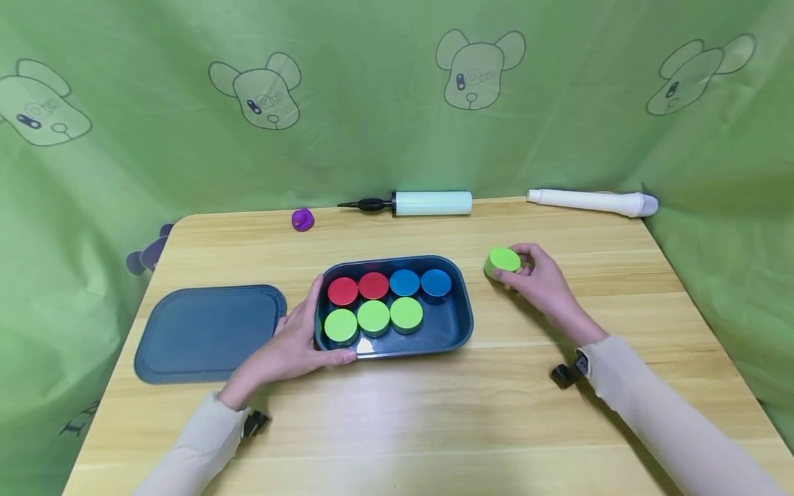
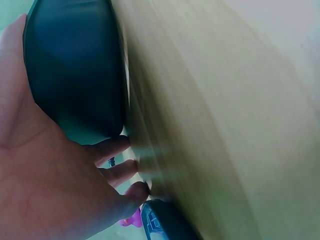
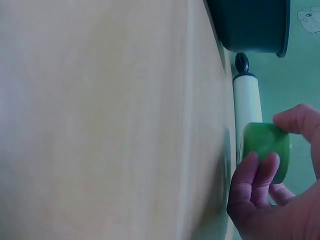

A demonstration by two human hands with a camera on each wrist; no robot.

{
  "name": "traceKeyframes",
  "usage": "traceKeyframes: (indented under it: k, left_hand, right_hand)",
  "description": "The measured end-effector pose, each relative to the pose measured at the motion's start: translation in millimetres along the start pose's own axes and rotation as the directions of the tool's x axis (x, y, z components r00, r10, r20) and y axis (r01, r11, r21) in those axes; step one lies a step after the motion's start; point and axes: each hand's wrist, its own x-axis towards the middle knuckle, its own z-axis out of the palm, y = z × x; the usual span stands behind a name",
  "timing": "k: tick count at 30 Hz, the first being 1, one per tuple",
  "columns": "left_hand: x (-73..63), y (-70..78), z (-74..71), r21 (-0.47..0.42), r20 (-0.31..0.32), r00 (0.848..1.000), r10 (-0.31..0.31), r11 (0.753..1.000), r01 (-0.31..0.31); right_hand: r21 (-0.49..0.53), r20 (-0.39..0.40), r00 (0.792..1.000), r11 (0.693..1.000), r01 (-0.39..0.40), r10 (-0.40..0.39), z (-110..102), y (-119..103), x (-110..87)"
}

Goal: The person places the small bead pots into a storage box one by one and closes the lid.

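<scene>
A dark blue plastic container (image 1: 449, 329) stands mid-table, holding several short round cylinders. Two red cylinders (image 1: 373, 286) and two blue cylinders (image 1: 404, 282) form its back row; three light green cylinders (image 1: 374, 318) stand in front. My left hand (image 1: 298, 348) grips the container's left end, its thumb along the front wall; the left wrist view shows the palm against the container's outer wall (image 2: 75, 70). To the right of the container, my right hand (image 1: 540, 279) pinches another light green cylinder (image 1: 503, 260) between thumb and fingers. In the right wrist view this cylinder (image 3: 266, 150) appears close over the table.
Left of the container lies a flat dark blue lid (image 1: 207, 334). Along the back edge are a small purple toy (image 1: 302, 220), a white hand pump (image 1: 432, 203) with a black nozzle, and a white wand-like stick (image 1: 589, 201). Green cloth (image 1: 372, 124) hangs behind the table.
</scene>
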Motion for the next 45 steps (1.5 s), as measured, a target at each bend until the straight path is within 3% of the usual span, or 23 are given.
traceKeyframes:
  k: [15,27,33,45]
  left_hand:
    - [-0.4,0.0,0.8,-0.005,-0.004,1.000,0.009,1.000,-0.009]
    - [-0.7,-0.1,0.4,-0.003,0.000,1.000,0.005,1.000,-0.005]
    - [-0.8,0.4,0.6,0.002,-0.001,1.000,0.007,1.000,-0.007]
    - [-0.7,-1.7,1.3,-0.006,-0.006,1.000,0.014,1.000,-0.014]
  right_hand:
    - [0.029,-0.089,0.980,0.983,0.182,-0.179,16.1,-28.3,-42.8]
    - [0.078,-0.005,0.969,0.966,0.245,-0.245,36.3,-44.1,-67.8]
    - [0.002,0.004,0.955,0.955,0.295,-0.295,50.8,-46.5,-71.1]
    - [-0.187,0.038,0.950,0.932,0.310,-0.309,74.7,-49.1,-71.8]
